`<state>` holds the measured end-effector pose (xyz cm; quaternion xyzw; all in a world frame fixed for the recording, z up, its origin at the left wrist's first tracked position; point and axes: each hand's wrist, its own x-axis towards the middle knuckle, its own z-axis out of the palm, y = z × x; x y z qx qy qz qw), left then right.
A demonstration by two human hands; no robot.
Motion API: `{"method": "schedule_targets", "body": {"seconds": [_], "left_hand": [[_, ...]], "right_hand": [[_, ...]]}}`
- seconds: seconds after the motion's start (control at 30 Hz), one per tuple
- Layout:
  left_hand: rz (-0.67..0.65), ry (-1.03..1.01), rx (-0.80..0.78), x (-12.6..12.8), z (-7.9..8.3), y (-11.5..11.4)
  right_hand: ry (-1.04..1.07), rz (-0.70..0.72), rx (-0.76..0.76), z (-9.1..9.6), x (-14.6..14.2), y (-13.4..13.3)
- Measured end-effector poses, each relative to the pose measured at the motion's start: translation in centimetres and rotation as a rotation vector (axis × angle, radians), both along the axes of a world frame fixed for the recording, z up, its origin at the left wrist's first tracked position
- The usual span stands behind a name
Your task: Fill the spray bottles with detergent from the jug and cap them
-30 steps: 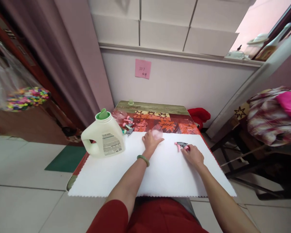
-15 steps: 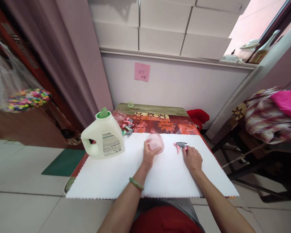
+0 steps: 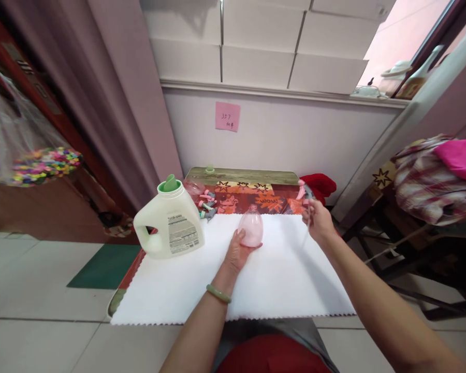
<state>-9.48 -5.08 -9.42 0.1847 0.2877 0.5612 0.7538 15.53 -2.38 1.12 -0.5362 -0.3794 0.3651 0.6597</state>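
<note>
My left hand (image 3: pixel 238 250) is closed round the lower part of a clear pink spray bottle (image 3: pixel 252 228), which stands nearly upright over the white mat (image 3: pixel 279 280) with its neck uncovered. Up to the right, my right hand (image 3: pixel 317 220) grips a pink and grey trigger spray head (image 3: pixel 305 191) by its collar. A thin dip tube (image 3: pixel 306 236) hangs down below that hand, well apart from the bottle.
A large cream jug (image 3: pixel 171 223) with a green cap stands at the mat's left. Behind it lie several spray heads (image 3: pixel 207 204) and a clear pink bottle (image 3: pixel 194 187). A small green ring (image 3: pixel 209 169) sits at the table's back edge.
My right hand has lifted the spray head off the mat, up and to the right, so its tube hangs down. My left hand has turned the pink bottle more upright.
</note>
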Motion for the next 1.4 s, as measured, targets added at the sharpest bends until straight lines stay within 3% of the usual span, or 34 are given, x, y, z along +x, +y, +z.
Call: {"method": "schedule_targets", "body": {"seconds": [0.13,0.23,0.33,0.47,0.83,1.17,1.4], "left_hand": [[-0.049,-0.010,-0.015,-0.5,0.4,0.0],[-0.051,-0.017,-0.014,-0.7,0.7,0.0],[-0.050,-0.022,-0.016,-0.7,0.7,0.1],[-0.053,-0.029,-0.027,-0.8,0.8,0.1],[-0.056,-0.016,-0.038,-0.6,0.6,0.1],[-0.057,0.022,-0.009,-0.6,0.7,0.1],[-0.069,0.039,0.011,-0.5,0.8,-0.1]], "right_hand": [[0.147,0.133,0.096,4.7,-2.0,1.8],[0.217,0.230,0.174,7.2,-3.8,2.3],[0.196,0.247,0.221,8.7,-5.2,2.9],[0.147,0.256,0.246,9.2,-6.2,3.7],[0.211,0.243,0.141,5.7,-7.7,3.5],[0.227,0.414,-0.027,0.7,-10.0,1.5],[0.239,0.509,-0.076,-0.5,-10.7,0.5]]}}
